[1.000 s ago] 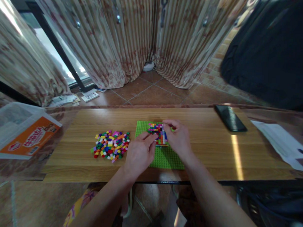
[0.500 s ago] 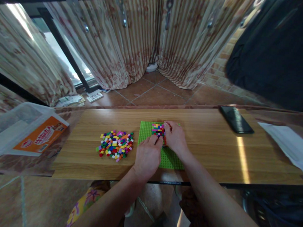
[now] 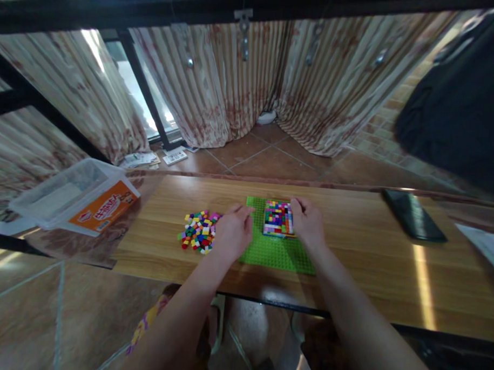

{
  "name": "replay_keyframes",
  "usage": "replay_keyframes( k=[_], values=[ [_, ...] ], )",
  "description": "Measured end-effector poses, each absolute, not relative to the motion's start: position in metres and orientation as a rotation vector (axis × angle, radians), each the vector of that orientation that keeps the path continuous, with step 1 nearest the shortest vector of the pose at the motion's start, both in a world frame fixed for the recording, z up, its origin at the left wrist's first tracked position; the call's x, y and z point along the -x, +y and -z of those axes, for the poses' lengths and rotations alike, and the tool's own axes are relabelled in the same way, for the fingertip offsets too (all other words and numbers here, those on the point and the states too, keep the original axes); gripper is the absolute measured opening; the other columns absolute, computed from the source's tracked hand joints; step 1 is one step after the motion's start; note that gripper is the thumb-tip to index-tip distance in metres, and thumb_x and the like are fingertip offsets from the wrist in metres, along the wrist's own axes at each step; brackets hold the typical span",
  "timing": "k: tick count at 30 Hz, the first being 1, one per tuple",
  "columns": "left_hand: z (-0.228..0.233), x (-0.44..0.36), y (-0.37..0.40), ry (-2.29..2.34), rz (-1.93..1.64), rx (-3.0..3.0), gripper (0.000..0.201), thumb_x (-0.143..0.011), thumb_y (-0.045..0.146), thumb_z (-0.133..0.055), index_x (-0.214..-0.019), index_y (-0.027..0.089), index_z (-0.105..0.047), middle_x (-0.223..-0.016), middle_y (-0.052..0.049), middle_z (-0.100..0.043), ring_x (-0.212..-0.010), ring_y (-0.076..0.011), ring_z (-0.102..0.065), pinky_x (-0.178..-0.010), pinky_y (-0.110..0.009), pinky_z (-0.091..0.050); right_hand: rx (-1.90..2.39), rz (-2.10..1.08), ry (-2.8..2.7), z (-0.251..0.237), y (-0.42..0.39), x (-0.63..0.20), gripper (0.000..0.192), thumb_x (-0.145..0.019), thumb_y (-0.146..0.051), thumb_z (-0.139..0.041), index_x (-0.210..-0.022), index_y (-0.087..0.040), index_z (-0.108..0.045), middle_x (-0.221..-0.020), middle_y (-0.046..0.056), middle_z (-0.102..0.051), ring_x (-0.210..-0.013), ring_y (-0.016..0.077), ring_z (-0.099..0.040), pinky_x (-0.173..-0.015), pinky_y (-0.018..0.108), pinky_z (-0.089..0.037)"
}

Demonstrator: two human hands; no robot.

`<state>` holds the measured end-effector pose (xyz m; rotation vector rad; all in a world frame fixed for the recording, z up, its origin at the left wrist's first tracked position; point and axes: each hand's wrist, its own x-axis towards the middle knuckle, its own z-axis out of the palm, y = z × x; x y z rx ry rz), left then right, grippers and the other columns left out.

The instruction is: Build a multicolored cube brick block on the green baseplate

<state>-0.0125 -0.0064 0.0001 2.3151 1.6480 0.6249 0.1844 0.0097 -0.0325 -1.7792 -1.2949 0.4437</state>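
My right hand (image 3: 309, 224) rests on the right edge of the block of small coloured bricks (image 3: 278, 218), fingers curled against its side; whether they grip it or merely touch it I cannot tell. The block stands pressed onto the far right part of the green baseplate (image 3: 275, 252), which serves here as the landmark.

My left hand (image 3: 232, 232) lies at the left edge of the baseplate, loosely curled with the forefinger stretched toward the plate's far left corner; it holds nothing that I can see. It is apart from the block, with a strip of bare green studs between them.

Just left of the baseplate, partly hidden behind my left hand, lies the loose pile of coloured bricks (image 3: 198, 231) on the wooden table (image 3: 362, 254). Well left of the baseplate, overhanging the table's end, sits a clear plastic box (image 3: 68, 192) with an orange label. Well right of the baseplate lies a dark phone (image 3: 413, 222) flat on the wood, and beyond it, at the picture's edge, a white sheet (image 3: 486, 244). Beyond the baseplate, past the table's far edge, hang striped curtains (image 3: 242, 93) over a tiled floor.
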Motion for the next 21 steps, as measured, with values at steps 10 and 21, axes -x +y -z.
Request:
replay_keyframes(
  k=[10, 21],
  values=[
    [0.003, 0.044, 0.016, 1.915, -0.184, -2.370, 0.019, -0.083, 0.026, -0.053, -0.084, 0.020, -0.070, -0.096, -0.008, -0.069, -0.092, -0.0227, -0.061, -0.084, -0.034, -0.046, 1.708, -0.476, -1.267, 0.034, 0.001, -0.185, 0.045, -0.083, -0.047, -0.049, -0.103, -0.013, -0.070, -0.101, 0.014, -0.071, -0.091, 0.0249, -0.064, -0.085, 0.039, -0.047],
    [0.000, 0.026, 0.010, 1.812, -0.460, -2.352, 0.018, -0.091, 0.022, -0.046, -0.089, 0.018, -0.063, -0.077, -0.005, -0.069, -0.072, -0.0195, -0.064, -0.066, -0.029, -0.045, 1.717, -0.495, -1.226, 0.027, 0.000, -0.187, 0.044, -0.082, -0.044, -0.051, -0.105, -0.012, -0.070, -0.100, 0.013, -0.071, -0.086, 0.0238, -0.065, -0.081, 0.039, -0.049]
  ],
)
